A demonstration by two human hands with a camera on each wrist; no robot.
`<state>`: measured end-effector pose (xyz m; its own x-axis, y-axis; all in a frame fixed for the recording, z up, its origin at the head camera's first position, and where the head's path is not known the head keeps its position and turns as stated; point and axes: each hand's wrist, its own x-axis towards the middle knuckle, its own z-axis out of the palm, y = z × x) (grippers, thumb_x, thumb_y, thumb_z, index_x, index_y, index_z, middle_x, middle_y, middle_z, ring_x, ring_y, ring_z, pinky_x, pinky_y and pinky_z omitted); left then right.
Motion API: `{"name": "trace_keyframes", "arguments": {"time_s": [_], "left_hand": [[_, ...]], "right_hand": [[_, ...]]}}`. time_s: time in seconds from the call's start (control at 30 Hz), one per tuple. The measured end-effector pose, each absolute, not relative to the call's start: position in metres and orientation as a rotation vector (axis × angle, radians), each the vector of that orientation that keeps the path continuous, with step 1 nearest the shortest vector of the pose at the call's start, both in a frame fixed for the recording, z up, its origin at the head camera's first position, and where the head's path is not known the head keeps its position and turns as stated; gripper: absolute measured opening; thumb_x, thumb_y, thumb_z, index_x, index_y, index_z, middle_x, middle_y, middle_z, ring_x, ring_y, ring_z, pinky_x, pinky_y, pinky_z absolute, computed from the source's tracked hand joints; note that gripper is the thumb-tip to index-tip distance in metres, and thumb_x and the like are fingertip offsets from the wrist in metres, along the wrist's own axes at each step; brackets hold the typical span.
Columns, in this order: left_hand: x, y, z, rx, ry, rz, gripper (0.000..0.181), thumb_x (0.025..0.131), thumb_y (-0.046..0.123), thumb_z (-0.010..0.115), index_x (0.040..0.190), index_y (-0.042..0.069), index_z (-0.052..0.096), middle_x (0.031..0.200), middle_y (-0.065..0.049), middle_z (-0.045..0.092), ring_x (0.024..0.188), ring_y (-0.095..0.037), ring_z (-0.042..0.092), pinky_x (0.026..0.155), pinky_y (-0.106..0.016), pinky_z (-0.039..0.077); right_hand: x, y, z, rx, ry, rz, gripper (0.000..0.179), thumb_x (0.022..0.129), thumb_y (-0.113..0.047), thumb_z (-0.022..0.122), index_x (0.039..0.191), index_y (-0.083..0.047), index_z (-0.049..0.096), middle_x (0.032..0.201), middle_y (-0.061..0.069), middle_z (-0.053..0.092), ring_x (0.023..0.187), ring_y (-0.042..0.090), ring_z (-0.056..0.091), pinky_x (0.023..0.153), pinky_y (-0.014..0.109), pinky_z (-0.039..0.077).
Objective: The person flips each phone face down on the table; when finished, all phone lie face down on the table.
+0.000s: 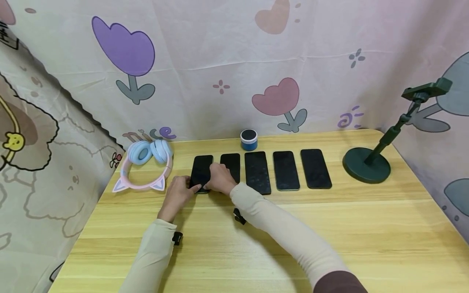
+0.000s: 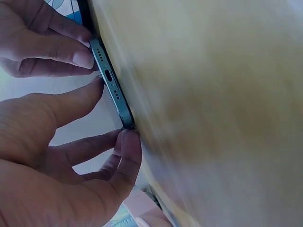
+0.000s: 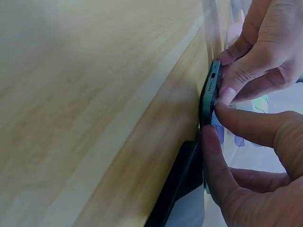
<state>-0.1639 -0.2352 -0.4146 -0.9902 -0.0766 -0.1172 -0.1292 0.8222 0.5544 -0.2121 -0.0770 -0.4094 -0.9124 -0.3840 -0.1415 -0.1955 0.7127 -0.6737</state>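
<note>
The leftmost dark smartphone (image 1: 201,165) lies screen up on the table, held at its near corners by both hands. My left hand (image 1: 178,193) grips the left corner, with the thumb at the bottom edge and fingers along the side. At the opposite corner, my right hand (image 1: 220,179) pinches the phone between thumb and fingers. The left wrist view shows the greenish bottom edge (image 2: 111,80) with its charging port and speaker holes. Both thumbs come close together there. A second phone (image 1: 231,165) lies just right, partly covered by the right hand.
Three more phones, a large one (image 1: 257,173), another (image 1: 286,171) and the rightmost (image 1: 316,169), continue the row. Cat-ear headphones (image 1: 141,187) lie left. A small blue-and-white jar (image 1: 249,140) stands behind. The dark green stand (image 1: 366,166) is at right, on the wooden table (image 1: 366,228).
</note>
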Motion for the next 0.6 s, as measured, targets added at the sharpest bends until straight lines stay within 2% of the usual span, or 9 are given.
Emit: {"name": "trace_keyframes", "arguments": {"time_s": [0.33, 0.6], "left_hand": [[-0.1646, -0.2346, -0.4143, -0.224, 2.917, 0.935, 0.036, 0.094, 0.019, 0.074, 0.116, -0.008, 0.068, 0.104, -0.021, 0.069, 0.090, -0.030, 0.060, 0.080, -0.044, 0.049], [-0.1644, -0.2348, -0.4152, -0.242, 2.965, 0.947, 0.038, 0.092, 0.018, 0.076, 0.117, -0.009, 0.066, 0.104, -0.022, 0.068, 0.091, -0.032, 0.061, 0.081, -0.045, 0.048]], "right_hand": [[-0.2131, -0.0804, -0.4113, -0.445, 2.666, -1.002, 0.034, 0.078, -0.018, 0.090, 0.091, -0.003, 0.063, 0.079, 0.005, 0.058, 0.067, 0.019, 0.058, 0.058, 0.028, 0.048], [-0.2119, -0.0816, -0.4134, -0.434, 2.660, -1.050, 0.036, 0.076, -0.019, 0.092, 0.091, -0.003, 0.063, 0.080, 0.005, 0.057, 0.069, 0.018, 0.056, 0.060, 0.028, 0.048]]}}
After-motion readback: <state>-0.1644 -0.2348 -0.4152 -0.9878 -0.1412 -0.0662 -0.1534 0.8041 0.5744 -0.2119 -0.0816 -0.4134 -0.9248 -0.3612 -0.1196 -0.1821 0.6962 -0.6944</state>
